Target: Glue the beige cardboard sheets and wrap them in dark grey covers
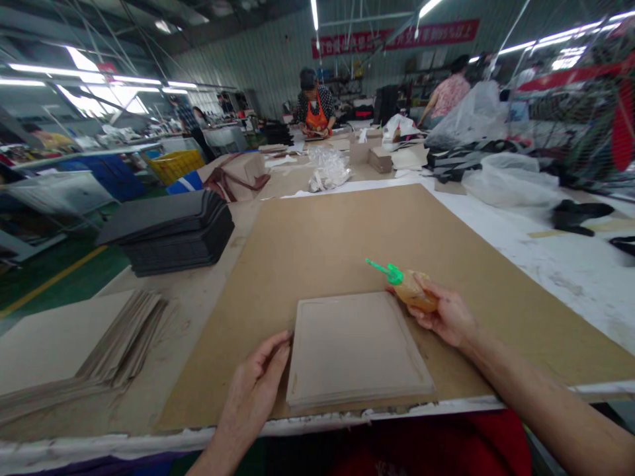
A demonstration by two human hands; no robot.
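A square stack of beige cardboard panels lies on a big brown board at the table's near edge. My left hand rests against the stack's left edge, fingers together along it. My right hand is closed round a small amber glue bottle with a green nozzle, held over the stack's far right corner with the nozzle pointing left and away from me.
A fanned pile of beige sheets lies at the left, a stack of dark grey sheets behind it. Clear plastic bags and dark items sit farther back. A person in an orange apron works at the far end.
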